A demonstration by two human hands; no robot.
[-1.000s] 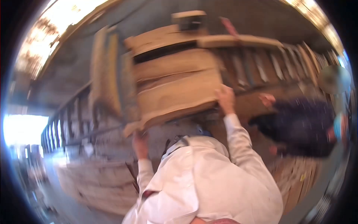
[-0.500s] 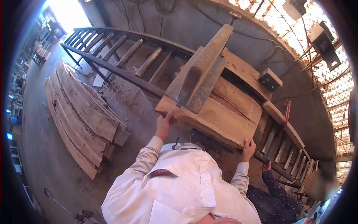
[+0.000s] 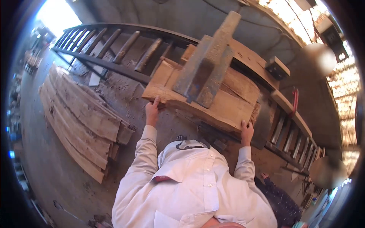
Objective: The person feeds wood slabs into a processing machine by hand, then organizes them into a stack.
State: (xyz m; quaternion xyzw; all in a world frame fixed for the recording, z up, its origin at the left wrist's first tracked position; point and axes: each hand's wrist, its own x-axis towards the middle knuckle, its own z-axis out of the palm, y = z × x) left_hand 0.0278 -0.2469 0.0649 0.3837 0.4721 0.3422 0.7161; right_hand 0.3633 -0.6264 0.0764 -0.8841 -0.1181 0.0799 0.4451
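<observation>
A thick, rough-edged wooden slab [image 3: 224, 114] lies across the machine bed, under a dusty metal guard arm [image 3: 205, 76]. My left hand [image 3: 152, 112] grips the slab's near left corner, thumb on top and the other fingers mostly hidden below. At its near right corner, my right hand [image 3: 246, 133] is closed on the edge in the same way. A dark metal plate [image 3: 262, 131] shows just right of the slab. Both arms reach forward from a light shirt.
A roller conveyor [image 3: 125, 45] runs off to the upper left, and more rollers [image 3: 291, 144] extend to the right. Stacked boards [image 3: 78, 121] lie on the floor at left. A red clamp [image 3: 294, 102] stands on the rail. Another person's dark dotted sleeve [image 3: 279, 193] shows lower right.
The slab has slid left beneath the guard arm, with both my hands moving along on it. More dark metal shows at its right. The other person's hand has dropped away from the conveyor rail.
</observation>
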